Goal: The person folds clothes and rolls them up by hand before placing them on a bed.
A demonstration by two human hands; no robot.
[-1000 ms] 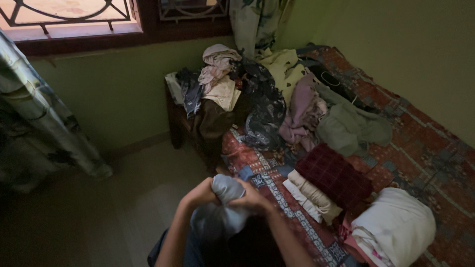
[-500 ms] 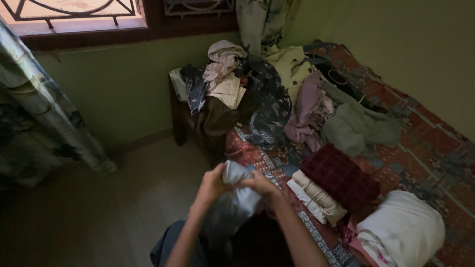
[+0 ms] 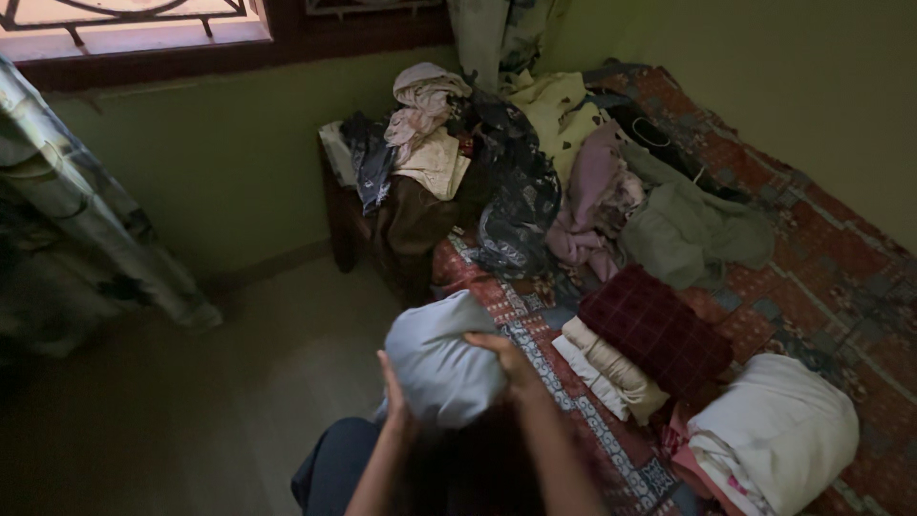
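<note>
Only a small part of the person showed, low in the centre of the frame. Two forearms rose from the bottom edge, both bare, with no sleeve, watch, bracelet or ring that could be made out in the dim light. The left hand [image 3: 394, 394] sat left of centre, fingers slim and unadorned; the right hand [image 3: 506, 358] lay just right of it, knuckles uppermost, equally plain. Below the arms, at the lower centre-left, a leg [image 3: 330, 473] was covered in dark blue-grey cloth, smooth and without visible pattern. The lap beside it was too shadowed to tell.
</note>
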